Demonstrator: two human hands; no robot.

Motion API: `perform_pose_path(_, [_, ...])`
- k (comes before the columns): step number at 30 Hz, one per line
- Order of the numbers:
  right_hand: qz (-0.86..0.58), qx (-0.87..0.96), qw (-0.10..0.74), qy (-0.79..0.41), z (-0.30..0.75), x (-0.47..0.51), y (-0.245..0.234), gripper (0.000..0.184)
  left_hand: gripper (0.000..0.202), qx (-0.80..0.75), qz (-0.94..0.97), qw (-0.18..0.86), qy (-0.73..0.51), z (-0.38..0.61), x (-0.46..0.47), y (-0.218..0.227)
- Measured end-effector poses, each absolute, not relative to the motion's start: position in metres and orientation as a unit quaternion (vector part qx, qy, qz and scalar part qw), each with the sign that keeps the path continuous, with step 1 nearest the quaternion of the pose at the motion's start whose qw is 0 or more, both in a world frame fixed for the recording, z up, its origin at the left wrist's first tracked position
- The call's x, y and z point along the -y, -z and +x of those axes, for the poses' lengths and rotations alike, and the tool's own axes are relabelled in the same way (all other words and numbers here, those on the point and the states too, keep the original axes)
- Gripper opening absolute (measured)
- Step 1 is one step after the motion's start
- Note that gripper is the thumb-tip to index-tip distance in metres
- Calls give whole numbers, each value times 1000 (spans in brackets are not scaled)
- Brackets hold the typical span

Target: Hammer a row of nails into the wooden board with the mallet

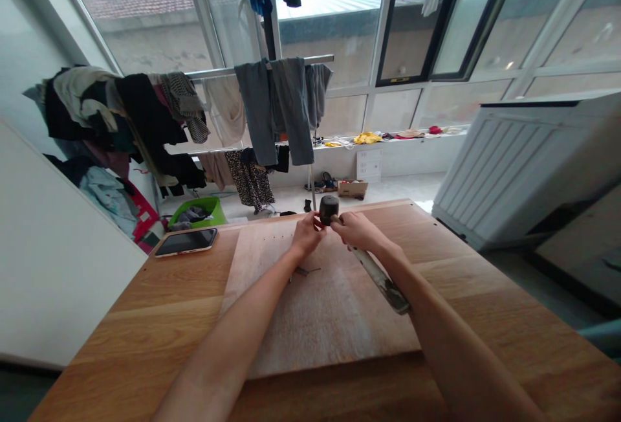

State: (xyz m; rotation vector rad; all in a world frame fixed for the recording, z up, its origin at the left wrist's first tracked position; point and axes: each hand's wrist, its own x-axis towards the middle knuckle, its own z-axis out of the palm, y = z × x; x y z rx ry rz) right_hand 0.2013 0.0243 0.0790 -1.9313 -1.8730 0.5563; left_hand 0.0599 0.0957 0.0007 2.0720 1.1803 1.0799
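Note:
My right hand [359, 231] is wrapped round the handle of a hammer [328, 210], close below its dark head. The worn, pale handle runs back toward my right forearm. Just left of the hammer head, my left hand [308, 235] is closed in a pinch above the board; what its fingertips hold is hidden. Under both hands lies a flat wooden board [330, 325] with a whitish, worn surface. A few loose nails [303, 272] rest on it beside my left wrist. Small dark marks, in a row, show near the board's far left edge.
The board lies on a wooden table [160, 318]. A phone [187, 242] rests at its far left corner. Beyond stand a drying rack hung with clothes [276, 105], a green basin [198, 211] and a cardboard box [352, 189]. A white ribbed cabinet [509, 163] is at right.

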Motion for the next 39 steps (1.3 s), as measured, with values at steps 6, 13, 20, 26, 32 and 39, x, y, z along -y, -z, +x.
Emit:
perform_pose_path(6, [-691, 673, 196, -179, 200, -24, -78, 31, 33, -427, 765, 283, -389, 59, -94, -4])
perform_pose_path(13, [-700, 665, 199, -165, 202, -25, -83, 29, 18, -416, 824, 281, -263, 31, -89, -37])
perform_pose_path(20, [-704, 653, 219, -174, 205, -25, -85, 28, 16, -299, 932, 204, -26, 4, -45, -66])
perform_pose_path(26, [-699, 654, 227, -179, 199, -25, -86, 26, 16, -302, 917, 234, -114, 7, -49, -56])
perform_pose_path(32, [-696, 646, 252, -186, 197, -25, -86, 26, 13, -377, 781, 363, -342, 12, -92, -32])
perform_pose_path(39, [-690, 641, 271, -199, 195, -24, -84, 24, 13, -395, 749, 316, -428, 21, -98, -2])
